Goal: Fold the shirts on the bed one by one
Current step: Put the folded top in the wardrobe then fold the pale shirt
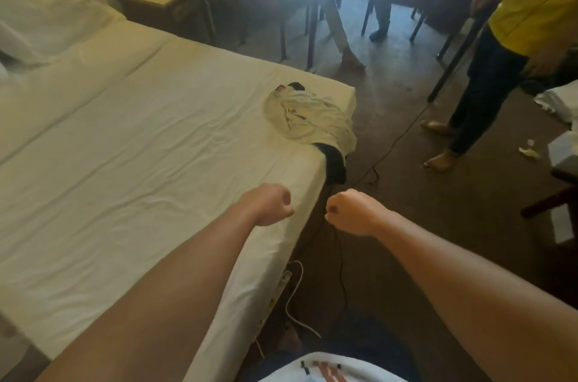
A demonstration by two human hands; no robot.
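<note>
Near the far right corner of the bed point(140, 138), a crumpled pile of shirts point(308, 114) lies on the white sheet, a dark one trailing over the edge. Both arms reach forward: left hand point(270, 203) over the bed's edge, right hand point(352, 211) just past it, each with fingers curled into an empty fist.

White sheet on the bed point(131, 138), cream shirt point(308, 117) with small purple-yellow marks over a black garment point(336, 163)

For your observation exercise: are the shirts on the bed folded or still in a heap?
Unfolded: the shirts lie crumpled in a heap at the bed's corner, dark cloth hanging over the edge.
</note>
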